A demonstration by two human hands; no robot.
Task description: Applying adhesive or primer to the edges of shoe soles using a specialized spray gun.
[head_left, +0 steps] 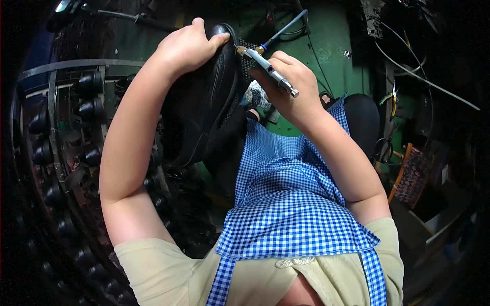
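A black leather boot [218, 84] hangs toe-up in front of me, its textured sole edge turned to the right. My left hand [186, 48] is closed on its toe end, the thumb lying over the upper; the other fingers are partly hidden behind it. In my right hand [295, 84] is a small silver spray gun [265, 64] with a brass tip. That tip points at the seam between upper and sole near the toe, very close to it; whether it touches I cannot tell. A blue-grey air hose [286, 29] joins the gun at a brass fitting.
On the left stands a metal rack [53, 97] bearing several rows of dark shoes [91, 109]. A thin pale rod [429, 76] slants across the upper right. A wooden-framed seat [408, 173] is at the right. Green floor [326, 46] shows beyond my hands.
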